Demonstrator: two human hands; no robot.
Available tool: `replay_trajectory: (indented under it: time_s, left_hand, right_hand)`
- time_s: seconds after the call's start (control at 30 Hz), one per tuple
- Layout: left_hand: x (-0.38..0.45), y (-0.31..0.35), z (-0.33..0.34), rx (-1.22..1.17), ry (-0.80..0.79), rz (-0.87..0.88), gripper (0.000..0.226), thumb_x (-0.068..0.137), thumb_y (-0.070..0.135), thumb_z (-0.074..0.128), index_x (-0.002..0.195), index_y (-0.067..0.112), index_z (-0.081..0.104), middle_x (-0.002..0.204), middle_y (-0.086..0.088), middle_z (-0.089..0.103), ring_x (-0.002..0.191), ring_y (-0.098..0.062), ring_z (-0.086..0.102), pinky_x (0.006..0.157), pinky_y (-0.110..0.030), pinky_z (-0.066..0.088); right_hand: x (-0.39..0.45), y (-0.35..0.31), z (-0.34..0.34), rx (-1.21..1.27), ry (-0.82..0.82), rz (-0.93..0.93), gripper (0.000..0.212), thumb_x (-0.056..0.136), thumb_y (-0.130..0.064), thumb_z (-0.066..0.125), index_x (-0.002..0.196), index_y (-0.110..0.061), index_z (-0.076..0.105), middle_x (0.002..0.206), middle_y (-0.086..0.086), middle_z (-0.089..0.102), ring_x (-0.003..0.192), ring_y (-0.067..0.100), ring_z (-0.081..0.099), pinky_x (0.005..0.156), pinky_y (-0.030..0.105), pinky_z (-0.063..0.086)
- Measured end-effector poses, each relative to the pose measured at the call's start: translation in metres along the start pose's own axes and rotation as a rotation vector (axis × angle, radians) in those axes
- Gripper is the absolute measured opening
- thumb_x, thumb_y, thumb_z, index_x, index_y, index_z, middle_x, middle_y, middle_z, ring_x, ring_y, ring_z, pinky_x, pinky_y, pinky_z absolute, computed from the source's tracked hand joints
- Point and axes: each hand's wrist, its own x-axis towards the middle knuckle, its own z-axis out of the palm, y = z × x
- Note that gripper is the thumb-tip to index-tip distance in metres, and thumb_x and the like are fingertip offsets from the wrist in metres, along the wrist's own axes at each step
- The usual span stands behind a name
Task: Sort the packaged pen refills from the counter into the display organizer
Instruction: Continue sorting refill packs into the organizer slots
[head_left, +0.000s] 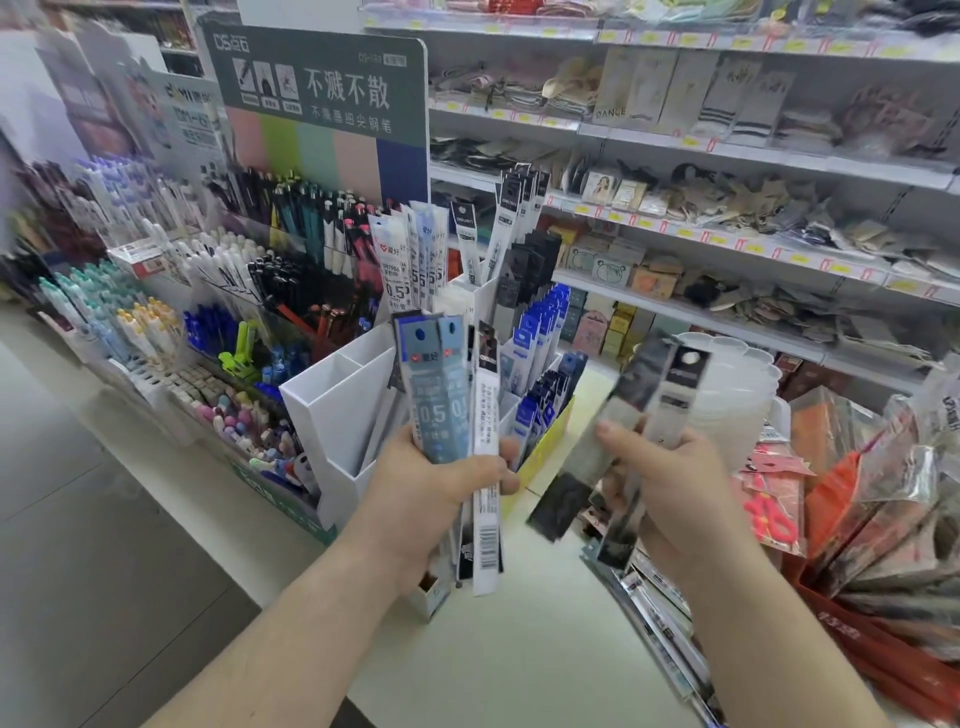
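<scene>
Store shelving (727, 156) spans 12 to 3 o'clock. The pale counter (519, 649) carries the white display organizer (343, 415) at 10 o'clock (partly stocked). Left hand (441, 483) grips a fanned bundle of packaged pen refills (441, 395). Right hand (670, 483) pinches blurred dark refill packs (649, 395).

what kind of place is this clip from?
Most likely a stationery shop: pen displays stand on the counter, price-tagged shelves hold packaged goods, and both hands hold packaged refills beside a white organizer.
</scene>
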Motion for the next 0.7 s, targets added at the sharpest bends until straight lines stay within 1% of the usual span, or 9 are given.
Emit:
replay_trajectory:
  time_s: [0.1,0.2,0.3,0.47,0.5,0.53,0.6,0.63,0.7]
  left_hand:
    - [0.004,0.011,-0.012,-0.052,0.078,0.029,0.035,0.080,-0.008,0.068,0.108,0.013,0.065,0.089,-0.007,0.077,0.074,-0.024,0.072,0.062,-0.034,0.058]
    - [0.008,0.014,-0.020,-0.063,0.131,0.051,0.031,0.085,-0.010,0.062,0.105,0.013,0.066,0.090,-0.008,0.076,0.074,-0.026,0.072,0.068,-0.037,0.059]
    - [0.008,0.014,-0.025,-0.087,0.151,0.051,0.029,0.085,-0.010,0.061,0.102,0.013,0.068,0.089,-0.008,0.076,0.073,-0.024,0.072,0.063,-0.032,0.059]
    - [0.011,0.022,-0.029,-0.130,0.170,0.069,0.028,0.086,-0.012,0.060,0.095,0.013,0.068,0.084,-0.007,0.076,0.070,-0.023,0.072,0.058,-0.031,0.059]
    - [0.012,0.024,-0.030,-0.141,0.168,0.075,0.028,0.086,-0.011,0.061,0.095,0.014,0.068,0.085,-0.008,0.076,0.071,-0.024,0.072,0.058,-0.031,0.059]
    - [0.014,0.027,-0.030,-0.150,0.165,0.082,0.029,0.086,-0.011,0.061,0.097,0.014,0.068,0.085,-0.008,0.076,0.071,-0.024,0.071,0.057,-0.031,0.058]
    - [0.018,0.030,-0.030,-0.170,0.164,0.094,0.030,0.086,-0.012,0.060,0.103,0.012,0.066,0.082,-0.006,0.076,0.068,-0.022,0.071,0.057,-0.028,0.058]
    - [0.019,0.032,-0.030,-0.177,0.164,0.097,0.032,0.086,-0.013,0.060,0.107,0.010,0.065,0.082,-0.006,0.076,0.067,-0.021,0.071,0.057,-0.028,0.058]
    - [0.021,0.032,-0.031,-0.177,0.159,0.100,0.035,0.086,-0.013,0.060,0.114,0.008,0.063,0.083,-0.006,0.076,0.068,-0.021,0.071,0.058,-0.027,0.057]
  right_hand:
    - [0.013,-0.009,-0.009,-0.006,0.093,-0.070,0.007,0.089,-0.007,0.068,0.083,-0.008,0.065,0.063,0.004,0.068,0.050,0.015,0.056,0.049,0.027,0.038]
    - [0.023,-0.006,-0.006,-0.056,0.142,-0.125,0.014,0.090,-0.012,0.070,0.078,-0.015,0.066,0.058,-0.004,0.067,0.053,0.014,0.062,0.050,0.028,0.041]
    - [0.034,-0.002,0.000,-0.085,0.170,-0.155,0.012,0.089,-0.014,0.072,0.078,-0.014,0.068,0.058,-0.003,0.067,0.053,0.014,0.063,0.054,0.033,0.044]
    - [0.071,-0.022,0.029,-0.087,0.197,-0.289,0.013,0.088,-0.012,0.074,0.078,-0.016,0.068,0.068,0.003,0.066,0.053,0.009,0.059,0.046,0.019,0.046]
    - [0.083,-0.027,0.037,-0.083,0.200,-0.305,0.014,0.086,-0.012,0.076,0.076,-0.018,0.068,0.069,0.002,0.067,0.059,0.012,0.061,0.052,0.022,0.052]
    - [0.096,-0.031,0.045,-0.093,0.211,-0.321,0.016,0.083,-0.014,0.079,0.072,-0.019,0.069,0.069,0.000,0.068,0.065,0.016,0.064,0.061,0.031,0.059]
    - [0.122,-0.035,0.058,-0.167,0.225,-0.331,0.020,0.075,-0.026,0.084,0.063,-0.019,0.069,0.067,-0.001,0.068,0.068,0.022,0.064,0.073,0.049,0.061]
    - [0.134,-0.035,0.064,-0.214,0.233,-0.334,0.022,0.074,-0.030,0.083,0.061,-0.020,0.068,0.065,-0.002,0.067,0.067,0.022,0.062,0.074,0.050,0.060]
    - [0.148,-0.036,0.078,-0.314,0.232,-0.357,0.026,0.080,-0.029,0.081,0.061,-0.022,0.065,0.065,-0.006,0.064,0.066,0.019,0.059,0.071,0.041,0.057]
